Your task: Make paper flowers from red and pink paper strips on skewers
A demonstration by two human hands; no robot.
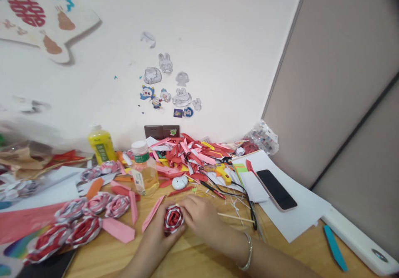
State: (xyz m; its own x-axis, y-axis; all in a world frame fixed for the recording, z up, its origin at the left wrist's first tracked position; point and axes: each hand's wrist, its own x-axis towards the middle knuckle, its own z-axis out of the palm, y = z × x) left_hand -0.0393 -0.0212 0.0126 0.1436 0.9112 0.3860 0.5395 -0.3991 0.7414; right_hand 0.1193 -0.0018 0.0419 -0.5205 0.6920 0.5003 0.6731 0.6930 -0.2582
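A round red and white folded-paper rosette is held upright over the wooden table, its spiral face toward me. My left hand wraps round its left side and underside, with the thumb below it. At the rosette's upper right edge, the fingers of my right hand are pressed together and touch it; a silvery bracelet circles that wrist. Pink folded strips lie just left of the hands. Several finished rosettes in red, pink and white rest on the left side of the table.
Behind the hands are a heap of red and pink strips, a clear bottle, a yellow bottle, a white earphone case and a yellow glue gun with a black cable. A phone lies on white paper at right.
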